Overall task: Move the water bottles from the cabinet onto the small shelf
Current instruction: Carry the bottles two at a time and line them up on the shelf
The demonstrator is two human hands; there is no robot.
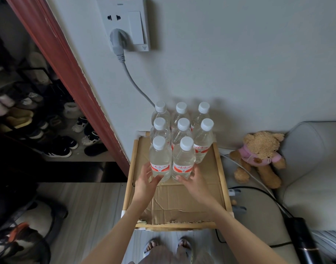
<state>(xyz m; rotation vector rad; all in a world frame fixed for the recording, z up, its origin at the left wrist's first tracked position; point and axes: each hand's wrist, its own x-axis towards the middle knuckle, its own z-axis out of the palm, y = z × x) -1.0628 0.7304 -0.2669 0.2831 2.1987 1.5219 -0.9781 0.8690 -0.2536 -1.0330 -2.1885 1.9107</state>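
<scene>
Several clear water bottles with white caps and red labels stand in rows at the back of the small wooden shelf (219, 164), which is lined with cardboard. My left hand (147, 181) touches the base of the front left bottle (160, 161), fingers loosely spread around its left side. At the base of the front right bottle (183, 161), my right hand (194, 182) touches its right side in the same way. Both bottles stand upright on the cardboard. The cabinet is not in view.
A wall socket (125, 23) with a grey plug and cable hangs above the shelf. A teddy bear (258, 155) sits on the floor to the right, beside a grey sofa (315, 159). A shoe rack (39, 121) fills the doorway on the left. Cables run along the floor on the right.
</scene>
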